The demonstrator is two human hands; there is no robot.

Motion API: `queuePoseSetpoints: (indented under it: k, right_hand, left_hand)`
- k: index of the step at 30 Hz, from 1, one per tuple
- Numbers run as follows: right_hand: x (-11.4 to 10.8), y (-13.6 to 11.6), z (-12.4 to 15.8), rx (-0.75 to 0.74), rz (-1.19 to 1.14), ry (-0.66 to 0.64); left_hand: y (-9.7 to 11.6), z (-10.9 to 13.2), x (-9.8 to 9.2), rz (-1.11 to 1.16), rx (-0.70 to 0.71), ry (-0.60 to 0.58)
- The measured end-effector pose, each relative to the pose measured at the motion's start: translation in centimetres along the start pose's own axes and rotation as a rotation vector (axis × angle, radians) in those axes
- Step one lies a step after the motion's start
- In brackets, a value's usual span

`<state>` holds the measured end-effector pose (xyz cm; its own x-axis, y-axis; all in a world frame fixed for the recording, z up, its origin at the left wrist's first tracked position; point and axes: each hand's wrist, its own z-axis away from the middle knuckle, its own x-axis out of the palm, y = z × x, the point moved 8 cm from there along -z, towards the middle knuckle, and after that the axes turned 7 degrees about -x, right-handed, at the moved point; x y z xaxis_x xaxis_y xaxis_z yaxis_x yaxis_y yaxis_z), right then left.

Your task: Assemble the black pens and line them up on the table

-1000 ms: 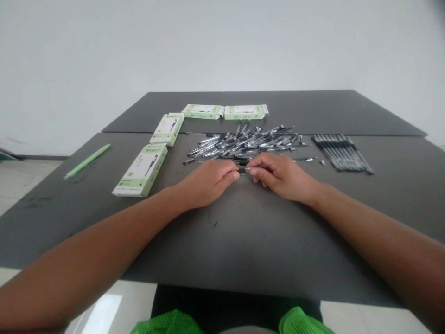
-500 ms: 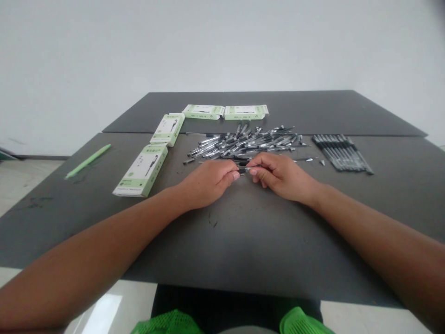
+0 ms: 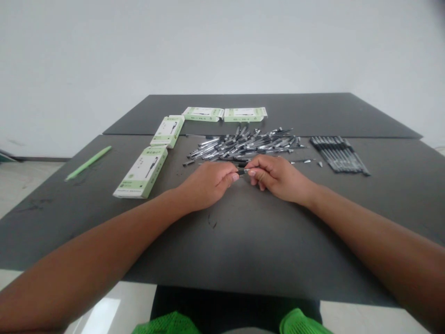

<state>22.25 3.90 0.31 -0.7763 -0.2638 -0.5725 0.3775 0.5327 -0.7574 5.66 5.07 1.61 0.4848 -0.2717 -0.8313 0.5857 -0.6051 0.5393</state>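
My left hand [image 3: 211,184] is closed around a pen [image 3: 242,172], its dark end showing past the thumb and forefinger. My right hand [image 3: 275,178] pinches the tip end of that same pen; the rest of it is hidden inside the fingers. Just beyond both hands lies a loose heap of pens [image 3: 239,144] with clear barrels and black parts. To the right, a row of pens [image 3: 339,155] lies side by side. Between the heap and the row, a small pen tip [image 3: 320,164] sits on the table.
Several green and white pen boxes lie left of the heap and behind it, the nearest box [image 3: 142,172] close to my left forearm. A light green pen [image 3: 89,163] lies at the far left. The dark table [image 3: 243,250] has a seam across its far part.
Both hands stay together at the pen with hardly any movement. The whole view has shifted slightly; the heap, row and boxes lie as before.
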Motion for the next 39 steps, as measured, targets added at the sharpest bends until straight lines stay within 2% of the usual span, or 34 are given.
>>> queuePoseSetpoints:
  k: [9,21,32,39]
  right_hand:
    - [0.7,0.9,0.3,0.065,-0.25,0.034]
    - [-0.1,0.5,0.1,0.08,-0.334,0.137]
    - [-1.3,0.3,0.2,0.106,-0.352,0.285]
    - [-2.7,1.1,0.3,0.046,-0.484,0.431]
  left_hand:
    - [0.0,-0.1,0.2,0.072,0.001,-0.018]
    - [0.1,0.0,0.1,0.079,0.003,-0.004]
    - [0.2,0.0,0.0,0.095,0.003,-0.01]
    - [0.3,0.0,0.1,0.087,-0.004,-0.025]
